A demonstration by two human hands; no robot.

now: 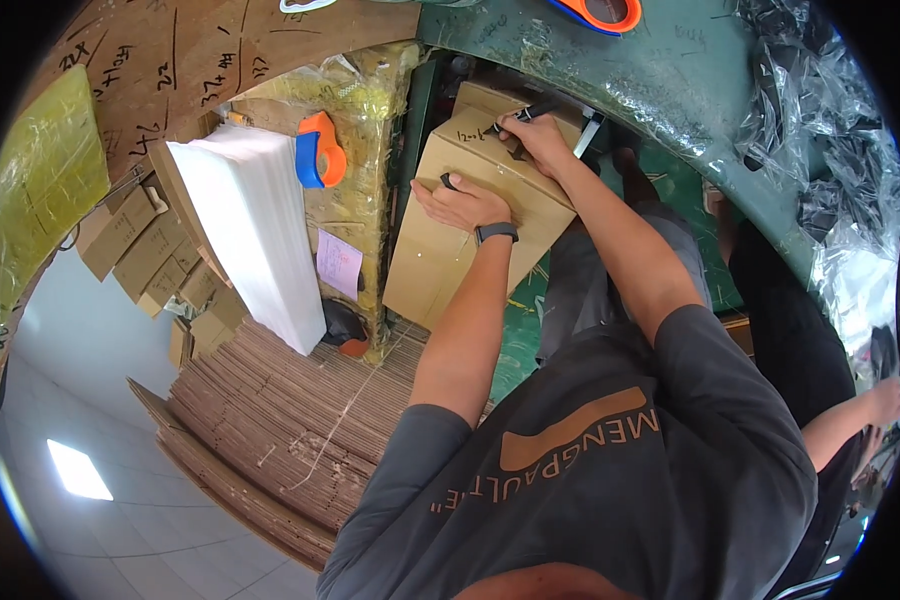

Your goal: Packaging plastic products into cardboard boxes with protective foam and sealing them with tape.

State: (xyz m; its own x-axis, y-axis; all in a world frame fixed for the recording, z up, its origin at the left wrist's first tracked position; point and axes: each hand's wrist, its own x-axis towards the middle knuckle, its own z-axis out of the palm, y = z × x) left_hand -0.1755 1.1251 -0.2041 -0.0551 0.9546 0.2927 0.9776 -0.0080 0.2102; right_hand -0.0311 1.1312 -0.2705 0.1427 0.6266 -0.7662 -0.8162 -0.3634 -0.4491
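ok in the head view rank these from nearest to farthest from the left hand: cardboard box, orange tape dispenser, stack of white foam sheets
1. cardboard box: under the left hand, touching it.
2. orange tape dispenser: to its left, on the wrapped bundle.
3. stack of white foam sheets: farther left.

A single wide fisheye view is looking steeply down from the person's head, so that their grey shirt is filling the lower middle and both forearms are reaching up and away from the lens. The cardboard box point(470, 215) is sitting near, at arm's length, just above centre. Straight edges are bending toward the dark round rim, where the floor and the green surface point(670, 70) are curving off.
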